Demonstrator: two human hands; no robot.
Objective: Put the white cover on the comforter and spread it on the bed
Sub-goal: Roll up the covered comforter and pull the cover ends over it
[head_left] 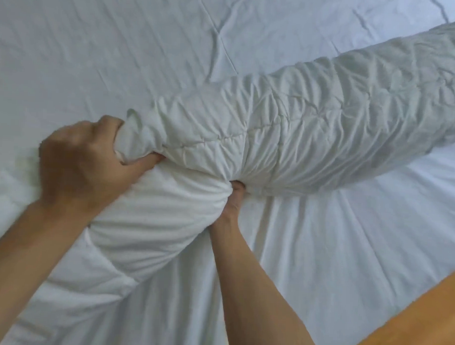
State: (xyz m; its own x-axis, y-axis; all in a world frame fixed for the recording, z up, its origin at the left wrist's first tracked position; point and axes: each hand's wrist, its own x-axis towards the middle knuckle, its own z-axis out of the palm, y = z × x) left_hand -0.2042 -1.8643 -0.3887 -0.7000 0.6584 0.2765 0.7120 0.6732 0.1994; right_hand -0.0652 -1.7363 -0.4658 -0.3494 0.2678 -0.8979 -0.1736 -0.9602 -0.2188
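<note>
A long roll of white comforter and cover (313,134) lies slantwise across the bed, from the middle up to the right edge. Its surface is bunched into tight wrinkles. My left hand (85,164) grips the roll's left end, fingers curled round the gathered fabric. My right hand (234,195) is pushed under the roll's near side, most fingers hidden in the fabric folds. A smoother white bulge of fabric (152,221) sits between my two forearms. White cover fabric (308,252) fans out flat toward me on the right.
The white bed sheet (109,52), creased, fills the far and left parts of the view. An orange-brown wooden surface (422,326) shows at the bottom right corner.
</note>
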